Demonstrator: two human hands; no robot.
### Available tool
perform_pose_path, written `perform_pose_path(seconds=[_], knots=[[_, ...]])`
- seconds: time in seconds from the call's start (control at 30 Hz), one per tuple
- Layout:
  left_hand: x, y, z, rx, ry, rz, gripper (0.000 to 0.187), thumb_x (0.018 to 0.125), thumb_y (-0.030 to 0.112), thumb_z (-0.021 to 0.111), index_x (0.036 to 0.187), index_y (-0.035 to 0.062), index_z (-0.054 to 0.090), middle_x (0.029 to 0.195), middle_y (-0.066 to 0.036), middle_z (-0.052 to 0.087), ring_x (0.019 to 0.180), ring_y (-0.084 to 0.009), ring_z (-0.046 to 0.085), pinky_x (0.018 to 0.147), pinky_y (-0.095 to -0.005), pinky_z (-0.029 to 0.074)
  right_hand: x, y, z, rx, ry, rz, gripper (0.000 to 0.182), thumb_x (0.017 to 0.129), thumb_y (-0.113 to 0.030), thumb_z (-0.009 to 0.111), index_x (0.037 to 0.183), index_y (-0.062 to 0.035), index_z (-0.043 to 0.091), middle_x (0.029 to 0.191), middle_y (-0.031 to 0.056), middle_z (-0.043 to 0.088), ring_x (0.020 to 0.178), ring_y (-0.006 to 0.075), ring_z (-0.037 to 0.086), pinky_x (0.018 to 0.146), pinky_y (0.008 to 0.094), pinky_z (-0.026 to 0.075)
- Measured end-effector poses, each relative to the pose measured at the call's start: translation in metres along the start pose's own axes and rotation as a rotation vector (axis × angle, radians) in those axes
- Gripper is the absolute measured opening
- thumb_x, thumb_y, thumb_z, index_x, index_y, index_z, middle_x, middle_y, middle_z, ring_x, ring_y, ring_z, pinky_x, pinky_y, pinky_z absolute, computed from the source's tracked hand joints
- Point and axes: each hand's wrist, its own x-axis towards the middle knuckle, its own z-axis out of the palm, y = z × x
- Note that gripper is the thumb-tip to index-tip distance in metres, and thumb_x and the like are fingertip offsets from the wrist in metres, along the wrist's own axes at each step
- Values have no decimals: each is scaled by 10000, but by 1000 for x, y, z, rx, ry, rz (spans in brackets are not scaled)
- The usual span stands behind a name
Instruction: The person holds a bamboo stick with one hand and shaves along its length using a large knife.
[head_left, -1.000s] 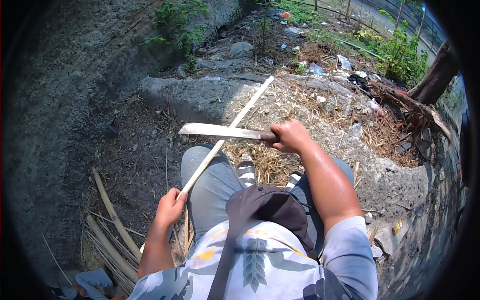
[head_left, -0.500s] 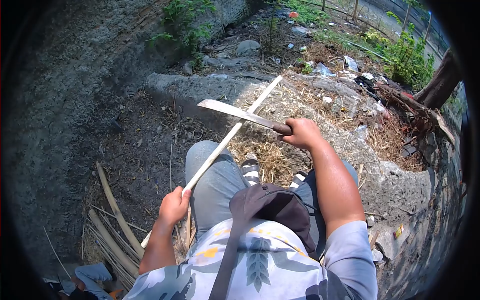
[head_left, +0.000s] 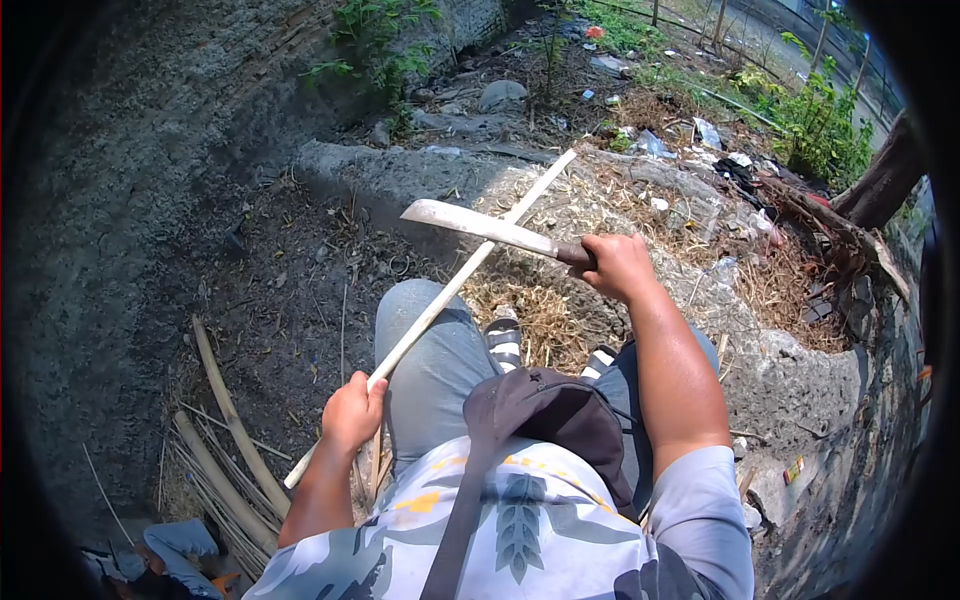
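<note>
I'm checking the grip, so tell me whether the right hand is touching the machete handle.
Touching: the head view shows the right hand closed around the machete handle.

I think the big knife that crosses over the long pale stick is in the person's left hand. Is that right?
Not quite: the big knife that crosses over the long pale stick is in the person's right hand, as the head view shows.
</note>
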Motion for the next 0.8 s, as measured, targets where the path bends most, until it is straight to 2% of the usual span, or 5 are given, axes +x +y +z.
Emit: perform_pose_path(seconds=[0.1, 0.4, 0.6, 0.8], knots=[[-2, -1, 0, -29, -22, -2, 459, 1065, 459, 504, 959, 15, 560, 823, -291, 685, 837, -515, 672, 744, -601, 509, 2, -7, 1, 77, -81, 53, 335, 813, -359, 799, 1035, -134, 686, 974, 151, 754, 965, 375, 719, 864, 497, 550], [-1, 1, 0, -163, 25, 19, 486, 1052, 467, 543, 892, 9, 562, 775, -272, 671, 789, -500, 669, 704, -564, 502, 3, -15, -6, 166, -123, 118, 350, 822, -376, 765, 1047, -119, 694, 990, 171, 751, 969, 381, 718, 878, 499, 559], [11, 18, 4, -249, 22, 42, 494, 1050, 461, 561, 857, 6, 557, 735, -271, 638, 743, -502, 644, 665, -555, 477, 1, -16, -4, 193, -73, -4, 318, 805, -384, 780, 985, -131, 711, 922, 166, 747, 933, 381, 719, 856, 500, 557], [22, 18, 12, -240, 21, 97, 483, 1066, 441, 533, 859, 6, 566, 738, -279, 630, 737, -515, 628, 657, -566, 466, -1, -25, -4, 111, -125, -107, 263, 778, -330, 804, 944, -149, 711, 878, 161, 741, 894, 374, 722, 806, 504, 564]])
